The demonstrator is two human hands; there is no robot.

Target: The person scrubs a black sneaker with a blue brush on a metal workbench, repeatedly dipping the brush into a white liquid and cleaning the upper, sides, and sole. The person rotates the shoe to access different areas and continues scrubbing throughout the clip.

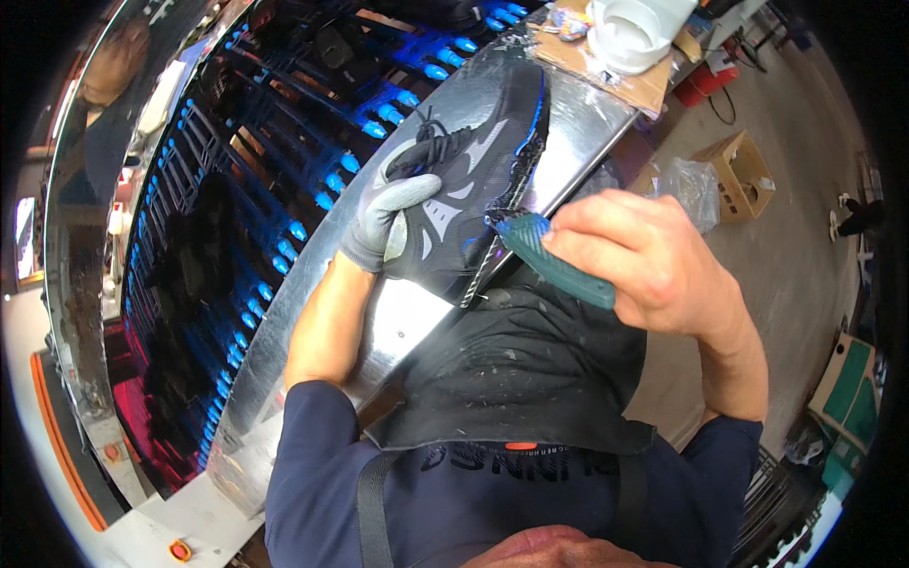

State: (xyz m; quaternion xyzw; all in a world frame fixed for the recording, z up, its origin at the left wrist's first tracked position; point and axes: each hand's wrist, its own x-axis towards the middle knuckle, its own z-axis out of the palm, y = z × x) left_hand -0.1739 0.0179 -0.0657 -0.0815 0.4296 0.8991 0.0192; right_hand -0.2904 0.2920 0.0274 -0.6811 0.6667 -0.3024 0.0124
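Observation:
A black and grey sneaker upper (464, 180) lies on its side at the edge of the metal ledge (407, 317), its black laces toward the left. My left hand (388, 213), in a grey glove, is closed around its collar and tongue area. Bare, my right hand (644, 251) pinches a dark green brush (554, 270). Its dark, bluish tip touches the shoe's lower edge, where pale stitching runs along the rim. What lies beneath the tip is hidden. A black apron (530, 360) covers my lap just below the shoe.
Left of the ledge runs a rack of dark rods with blue-lit tips (298, 230). At the far end a white round container (630, 36) stands on cardboard (606, 71). On the floor at right are an open cardboard box (734, 175) and a clear plastic bag (691, 189).

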